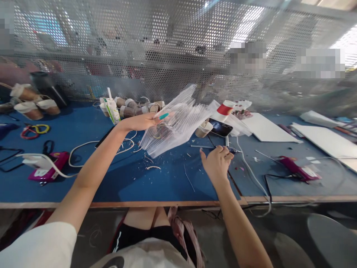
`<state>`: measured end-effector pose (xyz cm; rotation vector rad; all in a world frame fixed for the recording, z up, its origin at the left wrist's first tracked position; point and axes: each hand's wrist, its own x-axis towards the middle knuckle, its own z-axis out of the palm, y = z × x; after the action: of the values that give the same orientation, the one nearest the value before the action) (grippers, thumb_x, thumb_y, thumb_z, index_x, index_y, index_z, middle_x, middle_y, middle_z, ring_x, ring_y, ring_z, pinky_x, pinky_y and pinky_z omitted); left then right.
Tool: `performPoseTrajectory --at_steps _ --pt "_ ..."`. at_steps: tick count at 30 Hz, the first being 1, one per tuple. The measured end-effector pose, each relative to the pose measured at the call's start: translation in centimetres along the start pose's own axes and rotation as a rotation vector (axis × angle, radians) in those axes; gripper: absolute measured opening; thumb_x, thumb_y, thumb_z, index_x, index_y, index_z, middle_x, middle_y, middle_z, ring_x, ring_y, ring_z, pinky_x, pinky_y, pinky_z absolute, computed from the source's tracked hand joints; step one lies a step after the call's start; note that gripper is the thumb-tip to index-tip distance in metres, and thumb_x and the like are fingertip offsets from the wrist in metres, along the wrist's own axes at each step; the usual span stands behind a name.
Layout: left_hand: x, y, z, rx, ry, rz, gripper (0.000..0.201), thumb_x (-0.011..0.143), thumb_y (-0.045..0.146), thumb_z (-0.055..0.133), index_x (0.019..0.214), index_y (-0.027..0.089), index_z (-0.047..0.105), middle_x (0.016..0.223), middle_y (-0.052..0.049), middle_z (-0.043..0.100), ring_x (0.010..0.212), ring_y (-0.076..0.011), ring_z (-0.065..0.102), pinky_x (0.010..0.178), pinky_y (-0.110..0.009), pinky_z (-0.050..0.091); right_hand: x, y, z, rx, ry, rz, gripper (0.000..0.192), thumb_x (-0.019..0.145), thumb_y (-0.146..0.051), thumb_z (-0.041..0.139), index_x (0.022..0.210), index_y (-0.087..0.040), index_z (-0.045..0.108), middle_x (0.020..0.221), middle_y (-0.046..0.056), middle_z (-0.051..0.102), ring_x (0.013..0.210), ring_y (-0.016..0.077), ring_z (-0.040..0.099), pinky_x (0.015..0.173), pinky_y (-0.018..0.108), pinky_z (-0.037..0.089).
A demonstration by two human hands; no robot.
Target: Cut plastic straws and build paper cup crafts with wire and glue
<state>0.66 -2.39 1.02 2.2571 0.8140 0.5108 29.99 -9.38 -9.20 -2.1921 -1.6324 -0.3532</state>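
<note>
We see the left hand (143, 121) closed on a bundle of clear plastic sleeves (174, 124), held up above the blue desk (125, 175). The right hand (216, 162) rests loosely curled on the desk, apparently holding nothing. Behind, a small cup (203, 129) stands beside a phone (220, 128); we cannot tell its contents.

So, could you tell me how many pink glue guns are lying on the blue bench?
2. One pink glue gun lies at the bench's left, left of the left hand's forearm; the other glue gun lies at the right, beyond the right hand. Clutter may hide more.
</note>
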Motion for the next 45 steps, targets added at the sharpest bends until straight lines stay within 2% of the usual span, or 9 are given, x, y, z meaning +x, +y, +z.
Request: performPoseTrajectory --at_steps 5,14,20,28,32,36,39,42,45 --pt "-0.4 0.8 0.0 0.228 -0.013 -0.148 0.053 0.092 0.043 0.03 0.141 0.026 0.036 0.146 -0.008 0.04 0.13 -0.0231 0.041 0.103 -0.036 0.038 1.6 4.0 3.1 0.031 -0.118 0.177 0.067 0.083 -0.024 0.042 0.126 0.025 0.028 0.134 0.051 0.022 0.132 0.0546 0.02 0.101 0.068 0.021" --pt "-0.5 1.0 -0.3 0.239 -0.16 -0.159 0.055 0.093 0.048 0.026 0.144 0.028 0.028 0.144 -0.007 0.044 0.122 -0.0205 0.048 0.1 -0.035 0.04 1.5 10.7 5.0 0.093 -0.204 -0.249 0.076 0.063 -0.002 0.042 0.137 0.004 0.03 0.143 0.032 0.034 0.139 0.0373 0.021 0.107 0.061 0.027" --pt "-0.6 1.7 -0.2 0.211 -0.108 -0.127 0.053 0.095 0.044 0.027 0.145 0.026 0.027 0.147 -0.007 0.039 0.129 -0.0219 0.043 0.106 -0.037 0.036 2.1 11.7 5.4 0.056 -0.132 -0.293 0.078 0.062 -0.003 0.042 0.139 0.0 0.031 0.14 0.029 0.039 0.139 0.0391 0.02 0.105 0.064 0.027" --pt "0.3 0.8 1.8 -0.381 0.065 0.008 0.045 0.095 0.028 0.037 0.139 0.023 0.039 0.13 -0.007 0.058 0.119 -0.0211 0.056 0.096 -0.034 0.05 2.1 9.4 1.9 0.141 -0.121 -0.192 0.051 0.082 -0.019 0.039 0.127 0.003 0.043 0.141 0.033 0.034 0.139 0.0428 0.017 0.103 0.065 0.025" --pt "0.4 0.9 3.2 -0.74 0.04 0.031 0.046 0.095 0.023 0.037 0.141 0.023 0.036 0.127 -0.008 0.061 0.109 -0.0196 0.063 0.097 -0.037 0.05 2.5 5.4 -0.7 0.511 -0.113 -0.212 0.068 0.085 -0.041 0.048 0.141 -0.011 0.024 0.146 0.023 0.033 0.138 0.0304 0.029 0.104 0.049 0.036" --pt "0.0 0.9 4.5 -0.991 0.045 0.08 0.048 0.095 0.022 0.039 0.142 0.028 0.033 0.128 -0.006 0.06 0.11 -0.0197 0.063 0.096 -0.039 0.051 2.9 0.1 -1.2 0.945 -0.323 -0.101 0.064 0.09 -0.049 0.034 0.143 -0.02 0.014 0.148 0.019 0.033 0.134 0.0219 0.037 0.099 0.042 0.041" --pt "-0.6 0.6 5.8 -1.089 0.118 0.075 0.046 0.096 0.024 0.036 0.141 0.033 0.032 0.129 -0.004 0.059 0.112 -0.019 0.061 0.095 -0.038 0.052 2.8 -2.4 -0.8 1.217 -0.552 -0.042 0.063 0.091 -0.059 0.018 0.131 -0.015 0.038 0.125 0.022 0.057 0.116 0.0266 0.055 0.088 0.046 0.047" --pt "-1.7 -0.6 7.0 -1.106 0.247 -0.018 0.041 0.098 0.028 0.03 0.138 0.025 0.038 0.129 -0.007 0.06 0.112 -0.0177 0.062 0.094 -0.035 0.052 2.7 -2.9 -0.7 1.317 -0.571 -0.033 0.058 0.076 -0.069 0.045 0.098 -0.017 0.057 0.088 0.012 0.068 0.082 0.0246 0.065 0.07 0.041 0.052" --pt "-3.4 -2.3 7.9 -0.982 0.419 -0.16 0.038 0.096 0.032 0.039 0.128 0.016 0.05 0.12 -0.011 0.065 0.093 -0.0146 0.067 0.081 -0.028 0.056 3.3 -2.0 -0.8 1.26 -0.48 -0.008 0.047 0.061 -0.063 0.069 0.072 -0.019 0.055 0.056 -0.002 0.056 0.045 0.0115 0.052 0.045 0.026 0.046"
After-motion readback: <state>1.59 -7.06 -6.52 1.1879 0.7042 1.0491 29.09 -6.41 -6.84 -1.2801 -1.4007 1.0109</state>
